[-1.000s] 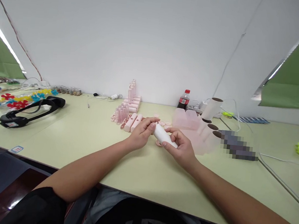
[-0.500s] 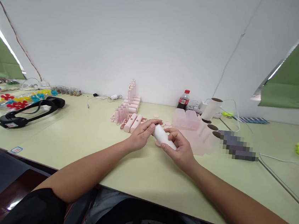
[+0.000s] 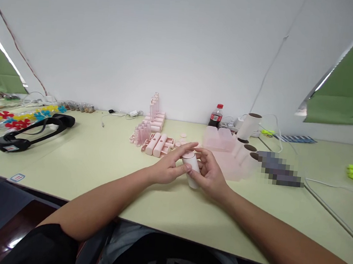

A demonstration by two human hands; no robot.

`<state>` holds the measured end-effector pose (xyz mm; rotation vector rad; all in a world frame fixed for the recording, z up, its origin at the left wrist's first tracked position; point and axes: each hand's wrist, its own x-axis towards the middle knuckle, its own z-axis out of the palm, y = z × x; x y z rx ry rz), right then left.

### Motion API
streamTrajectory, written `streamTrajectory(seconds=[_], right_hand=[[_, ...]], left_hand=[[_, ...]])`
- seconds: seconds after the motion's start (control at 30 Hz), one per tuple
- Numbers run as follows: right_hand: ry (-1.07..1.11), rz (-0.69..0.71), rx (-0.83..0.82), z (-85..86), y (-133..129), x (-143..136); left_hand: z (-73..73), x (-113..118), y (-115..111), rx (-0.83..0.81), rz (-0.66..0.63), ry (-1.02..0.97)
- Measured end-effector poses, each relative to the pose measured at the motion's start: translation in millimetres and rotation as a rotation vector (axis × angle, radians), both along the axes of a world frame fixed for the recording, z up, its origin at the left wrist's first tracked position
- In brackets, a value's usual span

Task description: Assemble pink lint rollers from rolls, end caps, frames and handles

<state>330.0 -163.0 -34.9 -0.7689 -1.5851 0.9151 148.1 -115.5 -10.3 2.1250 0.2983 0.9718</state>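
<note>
Between my hands a white tube (image 3: 193, 180) stands nearly upright, leaning slightly, with a pale pink disc (image 3: 188, 154) at its top end. My left hand (image 3: 173, 165) is round the tube's upper left side, thumb on its front and fingers by the disc. My right hand (image 3: 211, 173) grips the tube from the right, its thumb in front. Just beyond my left hand lie pink cylindrical cases (image 3: 160, 145) and loose pink discs (image 3: 182, 136). Small clear pink bottles (image 3: 141, 133) stand to their left.
Translucent pink boxes (image 3: 219, 139), white tubes with brown inner walls (image 3: 249, 127) and a cola bottle (image 3: 216, 116) stand at the back right. A black headset strap (image 3: 34, 134) and coloured plastic flowers (image 3: 16, 123) lie left. Cables (image 3: 335, 211) run along the right.
The white tube has turned from lying tilted to nearly upright, and a pink disc now shows on its top end. My left hand's thumb has come down onto the tube's front.
</note>
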Motion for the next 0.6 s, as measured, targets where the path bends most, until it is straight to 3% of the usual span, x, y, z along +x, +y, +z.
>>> streamTrajectory(seconds=[0.13,0.3,0.6], right_hand=[[-0.016,-0.031,0.015,-1.5,1.3,0.9],[-0.031,-0.031,0.012,-1.4,1.3,2.3],[-0.049,-0.024,-0.022,-0.4,1.3,3.0]], left_hand=[[0.0,2.7,-0.1,0.058,0.088,0.022],[-2.6,4.6,1.1,-0.019,0.184,0.012],[-7.3,9.0,4.0,-0.233,0.11,-0.124]])
